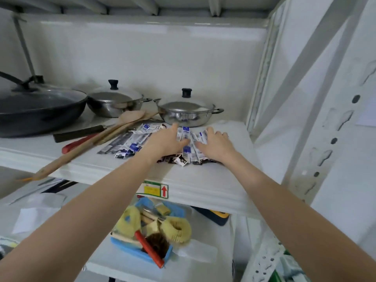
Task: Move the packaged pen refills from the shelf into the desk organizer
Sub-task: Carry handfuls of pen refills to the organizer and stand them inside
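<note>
Two bare forearms and hands, no sleeves in view.

Both arms enter from the lower corners and show uncovered from the frame edge to the fingertips; no cuff, watch, bracelet or glove appears on either one. The left hand (166, 139) is bare, with no ring or other marking that can be made out. The right hand (216, 142) carries a small, pale, glinting band on one finger, seemingly a ring, though it is too small to say more about it. Fingernails are too blurred to tell whether they are painted. Nothing else of the person is visible.
</note>
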